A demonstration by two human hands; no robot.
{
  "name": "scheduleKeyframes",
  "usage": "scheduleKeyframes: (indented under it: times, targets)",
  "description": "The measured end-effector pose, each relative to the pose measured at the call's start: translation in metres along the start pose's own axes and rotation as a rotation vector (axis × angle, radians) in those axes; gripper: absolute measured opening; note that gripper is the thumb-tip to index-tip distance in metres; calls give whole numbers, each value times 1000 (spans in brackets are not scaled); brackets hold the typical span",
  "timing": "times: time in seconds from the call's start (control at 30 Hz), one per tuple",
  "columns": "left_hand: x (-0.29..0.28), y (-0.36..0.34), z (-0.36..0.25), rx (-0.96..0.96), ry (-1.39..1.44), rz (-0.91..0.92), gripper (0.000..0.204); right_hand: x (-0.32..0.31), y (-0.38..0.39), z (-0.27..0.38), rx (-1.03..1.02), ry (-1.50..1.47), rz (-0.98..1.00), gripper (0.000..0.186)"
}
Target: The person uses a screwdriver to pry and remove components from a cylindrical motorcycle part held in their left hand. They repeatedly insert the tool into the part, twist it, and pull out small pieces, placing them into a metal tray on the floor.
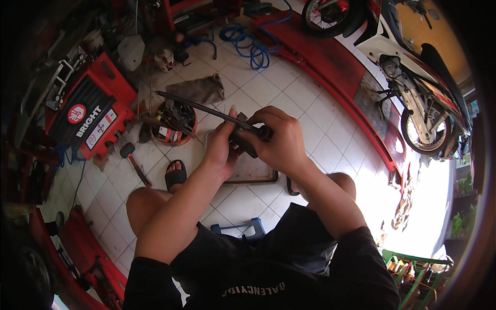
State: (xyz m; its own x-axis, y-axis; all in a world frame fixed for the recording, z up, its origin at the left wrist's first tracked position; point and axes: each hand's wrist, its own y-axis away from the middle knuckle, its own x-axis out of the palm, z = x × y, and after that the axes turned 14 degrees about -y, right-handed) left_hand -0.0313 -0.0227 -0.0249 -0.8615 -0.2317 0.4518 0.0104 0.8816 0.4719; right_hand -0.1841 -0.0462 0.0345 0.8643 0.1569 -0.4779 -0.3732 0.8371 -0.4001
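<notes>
A long, thin, dark tool reaches from my hands toward the upper left, over a round red container full of dark parts. My left hand is closed on a dark piece under the tool. My right hand has its fingers curled round the same piece and the near end of the tool; I cannot make out exactly how each is gripped. A rectangular metal tray lies on the floor below my hands, partly hidden by them.
A red machine and a mallet are at the left. A grey rag and coiled blue hose lie ahead. A motorbike stands by a red lift platform at the right. A blue stool is beneath me.
</notes>
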Motion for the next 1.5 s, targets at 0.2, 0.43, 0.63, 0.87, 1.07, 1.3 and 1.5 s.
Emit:
scheduleKeyframes:
  times: [0.2, 0.43, 0.63, 0.87, 1.07, 1.3, 1.5]
  targets:
    - [-4, -2, 1, 29, -25, 59, 45, 4, 1, 6, 37, -22, -13, 28]
    - [0, 5, -2, 29, 17, 40, 47, 3, 1, -4, -2, -45, -29, 32]
    - [0, 1, -3, 19, -36, 43, 48, -1, -3, 4, -24, -54, 6, 33]
    - [-5, 0, 4, 2, -58, 50, 43, 2, -1, 3, -8, -44, 32, 31]
    - [-2, 3, 1, -8, -74, 18, 42, 3, -1, 5, -15, -48, 39, 36]
    - [-13, 1, 1, 20, -43, 36, 45, 1, -1, 3, -17, -84, 24, 35]
    - [-5, 6, 1, -13, -36, 33, 46, 3, 1, 1, 12, -54, 39, 33]
